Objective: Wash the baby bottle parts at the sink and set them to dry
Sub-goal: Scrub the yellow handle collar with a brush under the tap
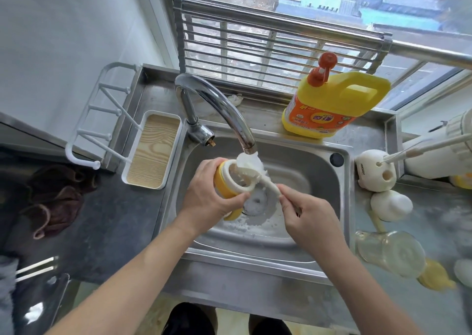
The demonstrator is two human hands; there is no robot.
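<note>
Left: crumpled dark brown cloth (pixel 51 202) on the counter, then a white peg rack with wood-grain tray (pixel 150 151) beside the stainless steel sink basin (pixel 327 189). Left hand (pixel 207 199) is over the basin, fingers and thumb curled round a yellow baby bottle part with a wide white collar (pixel 231 181). Its mouth is turned right, just under the spout of the curved chrome faucet (pixel 222 105). White long-handled brush (pixel 268 184): head in the collar mouth, water running over it. Right hand (pixel 311 220) pinches the handle end, thumb against bent fingers. Right: yellow detergent jug with orange pump (pixel 334 105) on the back ledge, clear bottle (pixel 388 250) lying on its side on the drainboard.

Left palm covers most of the yellow part; shape below the collar unclear. Brush head blurs into the water. Items at the right edge are blurred and cut off.
</note>
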